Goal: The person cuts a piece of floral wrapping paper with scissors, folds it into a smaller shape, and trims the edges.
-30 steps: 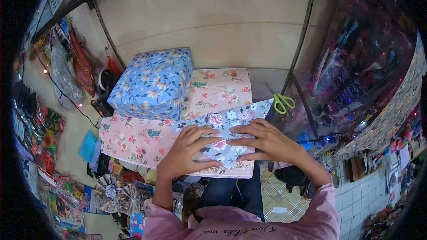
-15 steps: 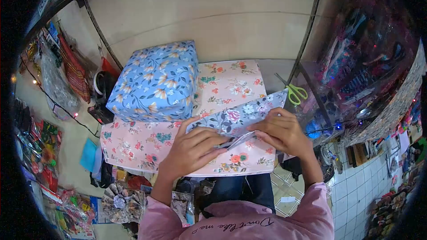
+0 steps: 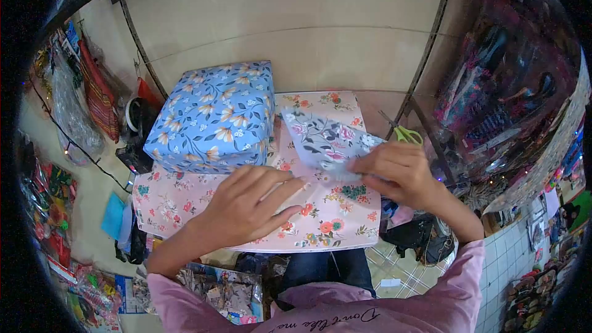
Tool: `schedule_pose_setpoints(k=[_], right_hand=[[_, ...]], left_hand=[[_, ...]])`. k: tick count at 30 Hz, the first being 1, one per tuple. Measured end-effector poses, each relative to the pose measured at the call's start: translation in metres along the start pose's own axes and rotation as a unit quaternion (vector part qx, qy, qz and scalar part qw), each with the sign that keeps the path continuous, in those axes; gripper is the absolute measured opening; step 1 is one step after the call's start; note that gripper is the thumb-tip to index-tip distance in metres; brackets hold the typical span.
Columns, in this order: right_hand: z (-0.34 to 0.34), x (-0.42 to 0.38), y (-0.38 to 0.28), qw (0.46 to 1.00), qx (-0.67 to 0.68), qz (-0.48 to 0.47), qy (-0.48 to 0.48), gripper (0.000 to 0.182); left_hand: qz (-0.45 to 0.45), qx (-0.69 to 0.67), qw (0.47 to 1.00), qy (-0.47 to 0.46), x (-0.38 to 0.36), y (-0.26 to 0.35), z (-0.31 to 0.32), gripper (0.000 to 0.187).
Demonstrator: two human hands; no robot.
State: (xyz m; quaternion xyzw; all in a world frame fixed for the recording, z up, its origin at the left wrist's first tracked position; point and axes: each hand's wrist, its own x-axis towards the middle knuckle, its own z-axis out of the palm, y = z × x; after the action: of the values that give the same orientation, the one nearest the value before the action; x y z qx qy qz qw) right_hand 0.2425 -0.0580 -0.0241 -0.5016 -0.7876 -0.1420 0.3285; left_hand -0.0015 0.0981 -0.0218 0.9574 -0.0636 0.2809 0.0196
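One grey floral paper (image 3: 327,142), slightly blurred, raised at a slant over the right half of the desk (image 3: 373,100), its pointed end directed toward the far edge, beside the box. One right hand (image 3: 398,169), closed on the near right part of that paper, thumb and fingers pinching it. One left hand (image 3: 246,203), open and holding nothing, fingers loosely spread and pointing toward the right hand, over the near middle of the desk; contact with the surface below, cannot be told. One pink floral sheet (image 3: 179,206), laid flat across the desk beneath both hands, reaching the near edge. One box (image 3: 213,117), wrapped in blue floral paper, resting on the pink floral sheet at the far left part of the desk, apart from the left hand. One pair of scissors (image 3: 407,135), green-handled, near the far right corner, off the pink floral sheet, just beyond the right hand, blades directed toward the wall (image 3: 296,24). One teal item (image 3: 113,216), kind unclear, beyond the left edge of the desk.
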Motion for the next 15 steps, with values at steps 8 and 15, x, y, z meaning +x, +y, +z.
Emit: schedule_pose_setpoints(k=[8,15], right_hand=[[0.015,-0.018,0.025,0.792,0.490,0.346,-0.115,0.014],[0.009,0.004,0.051,0.669,0.574,0.445,-0.157,0.022]], left_hand=[[0.112,0.032,0.993,-0.037,0.015,-0.006,0.049,0.051],[0.077,0.134,0.988,0.023,0.018,-0.016,0.054,0.067]])
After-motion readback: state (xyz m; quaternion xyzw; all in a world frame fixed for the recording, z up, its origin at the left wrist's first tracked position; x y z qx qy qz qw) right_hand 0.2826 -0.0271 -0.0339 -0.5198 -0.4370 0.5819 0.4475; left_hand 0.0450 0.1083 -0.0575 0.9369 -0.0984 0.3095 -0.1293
